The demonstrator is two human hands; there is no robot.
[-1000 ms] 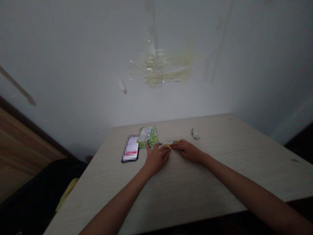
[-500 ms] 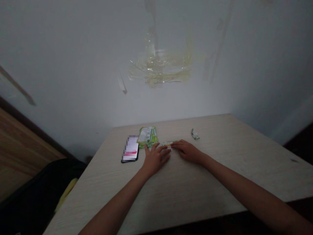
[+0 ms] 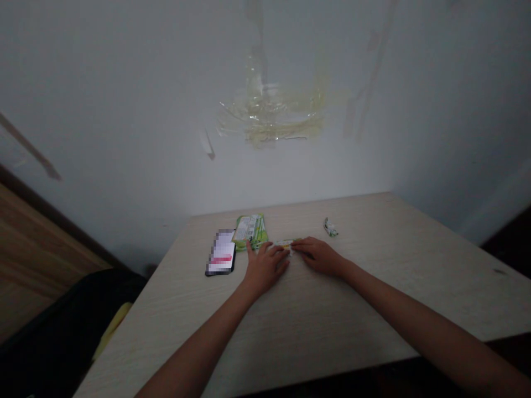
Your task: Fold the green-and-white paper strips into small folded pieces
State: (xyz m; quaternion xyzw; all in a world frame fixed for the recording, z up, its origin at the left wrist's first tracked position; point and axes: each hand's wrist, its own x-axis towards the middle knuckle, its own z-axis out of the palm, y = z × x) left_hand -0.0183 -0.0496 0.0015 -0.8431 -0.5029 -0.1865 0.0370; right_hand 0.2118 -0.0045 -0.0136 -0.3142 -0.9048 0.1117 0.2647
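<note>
A small green-and-white wrapper strip [image 3: 284, 243] lies flat on the table between my hands. My left hand [image 3: 264, 270] rests palm down with its fingers spread, the fingertips at the strip's left end and near edge. The thumb touches the bottom edge of a green packet [image 3: 251, 229] with white printed panels. My right hand [image 3: 318, 256] has its fingers pressed together on the right end of the strip, which they partly cover. Beyond it lies a crumpled green-and-white wrapper piece [image 3: 331, 227], apart from both hands.
A phone [image 3: 222, 253] with a lit, blurred screen lies left of the packet. The pale wooden table [image 3: 332, 326] meets a wall [image 3: 166, 138] patched with clear tape [image 3: 274, 119]. Dark fabric [image 3: 74, 315] with a yellow piece [image 3: 112, 329] is at the left.
My left hand's fingers have shifted very slightly along the strip. The right hand, packet, phone and crumpled piece look almost the same.
</note>
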